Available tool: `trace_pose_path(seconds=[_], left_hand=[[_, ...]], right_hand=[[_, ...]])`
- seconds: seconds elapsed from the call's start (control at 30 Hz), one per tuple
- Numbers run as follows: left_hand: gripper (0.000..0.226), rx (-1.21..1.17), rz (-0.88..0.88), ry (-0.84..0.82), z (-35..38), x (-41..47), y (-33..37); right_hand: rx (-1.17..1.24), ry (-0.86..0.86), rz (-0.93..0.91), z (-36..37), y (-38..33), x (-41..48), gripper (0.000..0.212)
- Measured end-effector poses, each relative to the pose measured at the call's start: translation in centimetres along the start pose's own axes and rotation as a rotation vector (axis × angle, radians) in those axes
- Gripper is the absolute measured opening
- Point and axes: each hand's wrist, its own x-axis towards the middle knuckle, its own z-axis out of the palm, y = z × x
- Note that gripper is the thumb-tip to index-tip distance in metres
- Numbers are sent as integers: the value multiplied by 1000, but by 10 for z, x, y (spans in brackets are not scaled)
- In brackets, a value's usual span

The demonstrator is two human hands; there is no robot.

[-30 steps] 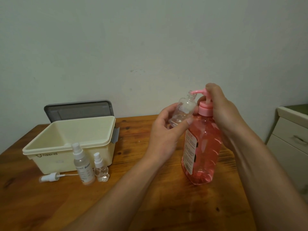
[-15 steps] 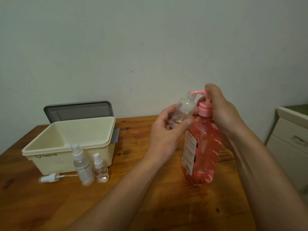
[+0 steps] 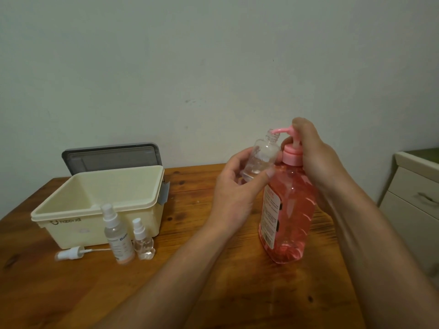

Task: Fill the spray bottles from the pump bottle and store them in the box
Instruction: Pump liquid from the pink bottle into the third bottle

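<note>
Just left of the pink pump bottle [image 3: 288, 210], in the head view, the left hand [image 3: 234, 198] grips an uncapped clear spray bottle [image 3: 261, 157], tilted so that its open neck meets the pump spout [image 3: 279, 131]. The right hand [image 3: 313, 157] is curled over the pump head. Against a second ago, both hands keep the same pose. Only a shallow pool lies in the held bottle, so filling has probably barely begun. Well left of the pump bottle, two capped spray bottles [image 3: 116, 236] and a loose spray head [image 3: 70, 253] wait before the open cream box [image 3: 102, 211], with its grey lid [image 3: 111, 157] propped behind.
</note>
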Motion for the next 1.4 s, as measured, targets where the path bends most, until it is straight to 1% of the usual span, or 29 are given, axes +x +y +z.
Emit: trace_pose_path(seconds=[0.17,0.3,0.53,0.77,1.03,1.27,1.4], left_hand=[[48,-9,-1,-1,1,0,0],[49,-6,-6,15,-1,1,-3],[51,-13,-2,15,-1,0,-2],[48,-3,2,19,0,0,-2],[50,-10,0,16,0,0,-1],[49,-12,-7,11,0,-1,-3],[49,-19,-10,11,-1,-1,-2]], right_hand=[[13,3,2,-1,-2,-1,39],[10,-15,4,0,-2,0,47],[-8,-4,-4,-1,-2,-1,47],[13,-16,4,-1,-3,0,36],[-7,2,1,-1,0,1,46],[0,-11,-1,-1,-3,0,36],[5,4,-4,0,-1,0,40]])
